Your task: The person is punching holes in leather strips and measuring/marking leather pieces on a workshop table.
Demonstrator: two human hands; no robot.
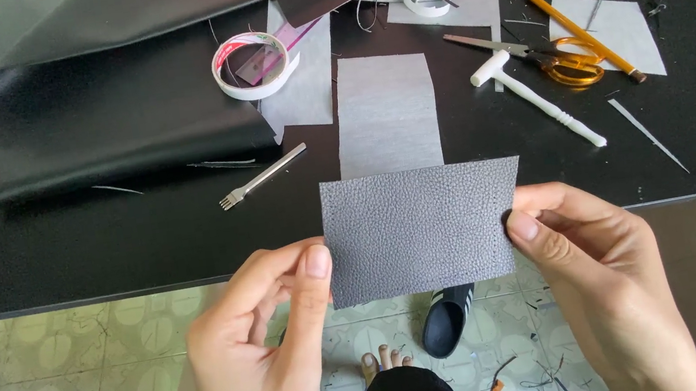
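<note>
Both of my hands hold up a dark grey rectangle of grained leather over the near edge of the black table. My left hand pinches its left edge between thumb and fingers. My right hand pinches its right edge the same way. The piece is held flat, facing me, and it hides part of a pale grey paper rectangle lying on the table behind it.
On the table lie a metal pricking fork, a roll of double-sided tape, a white mallet, orange-handled scissors, an orange pencil, folded black leather and more paper pieces. Below, a tiled floor, a black slipper and toes.
</note>
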